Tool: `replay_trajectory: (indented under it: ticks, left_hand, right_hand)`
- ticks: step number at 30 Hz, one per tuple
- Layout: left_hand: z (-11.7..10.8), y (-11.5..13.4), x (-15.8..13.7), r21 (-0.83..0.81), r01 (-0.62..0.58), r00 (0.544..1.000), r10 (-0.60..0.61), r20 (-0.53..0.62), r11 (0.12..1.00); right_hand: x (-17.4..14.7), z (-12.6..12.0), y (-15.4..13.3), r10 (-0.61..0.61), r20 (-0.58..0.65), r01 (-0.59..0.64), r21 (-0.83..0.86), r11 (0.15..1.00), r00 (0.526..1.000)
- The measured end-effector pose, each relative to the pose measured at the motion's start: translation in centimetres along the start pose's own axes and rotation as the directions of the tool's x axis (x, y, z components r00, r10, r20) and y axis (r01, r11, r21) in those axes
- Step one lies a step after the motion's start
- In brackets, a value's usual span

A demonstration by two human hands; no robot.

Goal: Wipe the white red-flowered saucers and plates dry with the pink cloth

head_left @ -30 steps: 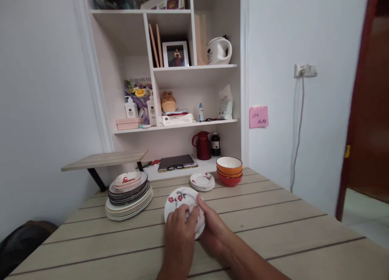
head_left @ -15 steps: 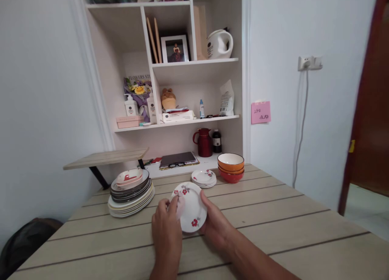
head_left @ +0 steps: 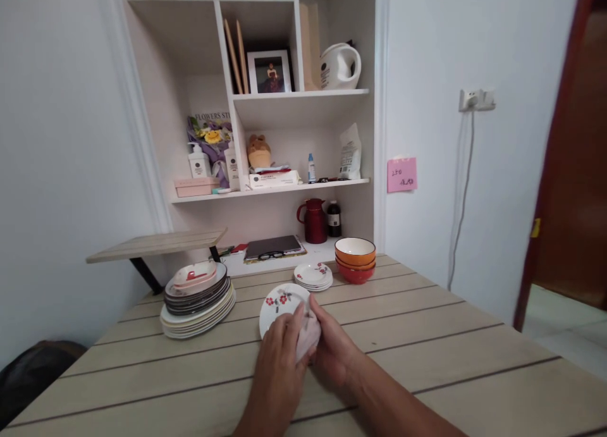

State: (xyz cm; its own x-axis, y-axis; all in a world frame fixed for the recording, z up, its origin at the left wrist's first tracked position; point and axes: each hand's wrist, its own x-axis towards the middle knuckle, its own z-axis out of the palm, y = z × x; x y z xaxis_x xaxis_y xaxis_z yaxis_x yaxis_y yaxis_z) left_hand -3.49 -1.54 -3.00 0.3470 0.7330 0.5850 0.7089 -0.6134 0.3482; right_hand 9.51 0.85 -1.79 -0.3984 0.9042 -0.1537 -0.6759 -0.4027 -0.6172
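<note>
My right hand (head_left: 334,345) grips the right edge of a small white plate (head_left: 271,317) with red flowers, holding it tilted above the table. In my left hand (head_left: 282,355) is a pale pinkish cloth (head_left: 308,337), pressed against the plate's right side near my right fingers. The two hands nearly meet there and hide the lower right of the plate. Just behind it lies a low stack of matching small flowered plates (head_left: 313,275).
Left on the table (head_left: 427,374) stands a tall stack of plates (head_left: 199,309) topped by a pinkish dish (head_left: 195,274). Orange and red bowls (head_left: 355,260) are stacked at the back right. Behind are a raised wooden shelf (head_left: 156,244), a dark red jug (head_left: 314,222) and a laptop-like dark slab (head_left: 272,246).
My left hand has moved the cloth from the plate's left and middle across to its right edge. The plate has turned a little, and the view has shifted slightly.
</note>
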Motion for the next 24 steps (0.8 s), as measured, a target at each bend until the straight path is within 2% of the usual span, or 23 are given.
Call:
replay_trajectory:
  ticks: [6, 12, 15, 19, 21, 24]
  left_hand:
    - [-0.5, -0.1, -0.1, 0.025, 0.004, 1.000, -0.003, -0.026, 1.000]
    - [-0.4, -0.1, -0.2, 0.144, -0.132, 0.988, 0.142, -0.063, 0.981]
    - [-0.4, -0.3, -0.1, 0.231, -0.134, 0.986, 0.154, -0.071, 0.964]
    - [-0.5, -0.7, 0.1, 0.360, -0.055, 0.969, 0.137, -0.206, 0.931]
    - [-0.7, -0.9, 0.1, 0.402, 0.036, 0.956, 0.086, -0.281, 0.915]
    - [-1.5, -1.2, 0.2, 0.405, 0.171, 0.943, -0.030, -0.332, 0.898]
  right_hand:
    - [-0.2, 0.2, 0.4, 0.071, 0.148, -0.081, 0.065, 0.995, 0.986]
    - [-0.6, 0.6, 0.1, 0.089, 0.164, -0.109, 0.115, 0.987, 0.982]
    - [-0.6, 0.7, 0.4, 0.105, 0.195, -0.125, 0.095, 0.988, 0.975]
    - [-0.5, 0.7, 1.2, 0.126, 0.221, -0.138, 0.043, 0.989, 0.967]
    - [-0.6, 0.9, 1.8, 0.138, 0.202, -0.144, 0.015, 0.989, 0.970]
    - [-0.6, 1.2, 2.5, 0.130, 0.168, -0.128, -0.021, 0.992, 0.977]
